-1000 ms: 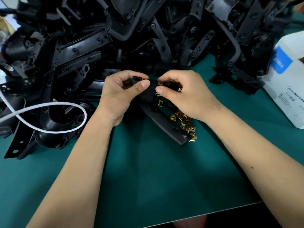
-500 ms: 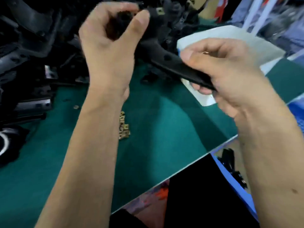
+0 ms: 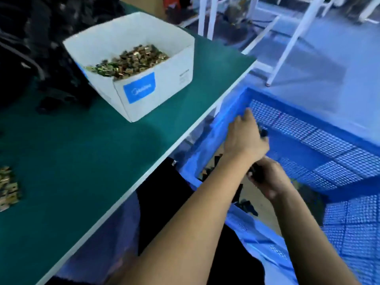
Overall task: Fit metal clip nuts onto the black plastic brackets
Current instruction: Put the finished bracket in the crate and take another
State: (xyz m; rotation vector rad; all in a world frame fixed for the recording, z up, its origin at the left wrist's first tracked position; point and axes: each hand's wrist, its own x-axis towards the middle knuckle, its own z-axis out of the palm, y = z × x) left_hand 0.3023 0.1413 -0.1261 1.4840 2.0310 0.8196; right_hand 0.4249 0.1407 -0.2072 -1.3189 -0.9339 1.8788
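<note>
Both of my hands hold one black plastic bracket [image 3: 258, 171] out past the table's right edge, over a blue mesh crate [image 3: 320, 147]. My left hand [image 3: 244, 138] grips its far end, where a black tip pokes out past the fingers. My right hand [image 3: 267, 179] grips the near end. Most of the bracket is hidden by the hands, so no clip nut on it shows. A white box [image 3: 164, 85] on the green table holds a heap of brass clip nuts [image 3: 131, 57]. A small pile of loose clip nuts [image 3: 8, 188] lies at the table's left.
A heap of black brackets [image 3: 30, 38] fills the table's far left. Other black parts [image 3: 244, 204] lie at the bottom of the crate. The table's white edge [image 3: 164, 159] runs diagonally beside the crate. White stand legs [image 3: 287, 44] rise on the floor beyond.
Both hands carried the bracket from above the table rightward and down over the blue crate. The view swung right with them, bringing the box of clip nuts and the crate into sight.
</note>
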